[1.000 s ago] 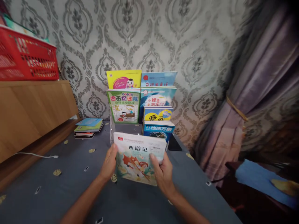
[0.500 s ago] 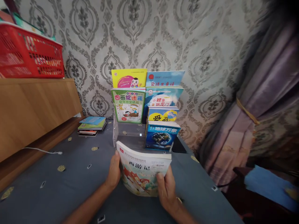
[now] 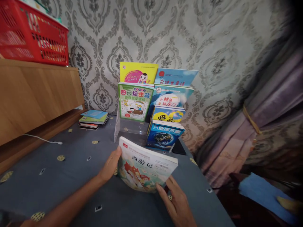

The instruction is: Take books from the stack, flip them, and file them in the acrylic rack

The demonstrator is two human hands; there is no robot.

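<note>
A white-covered storybook [image 3: 144,170] with black Chinese characters and an orange picture is held tilted above the dark cloth, in front of a clear book stand [image 3: 132,127]. My left hand [image 3: 110,167] grips its left edge, the thumb along the side. At the lower right corner my right hand [image 3: 176,201] has its thumb on the cover and the fingers behind. On the stand's left side are a green picture book [image 3: 134,105] and a yellow one [image 3: 127,71]. Several stand on the right, among them a blue book with a globe [image 3: 163,140].
Thin books [image 3: 93,121] lie stacked at the back left, by a white cable [image 3: 42,138]. A red basket [image 3: 47,41] sits on a wooden cabinet [image 3: 40,91]. A dark flat object [image 3: 178,148] lies right of the stand. A tied curtain [image 3: 227,148] hangs at the right.
The storybook has tilted, its right side lower than its left. My right hand has slid toward its lower right corner, the fingers more spread. The camera view has shifted slightly.
</note>
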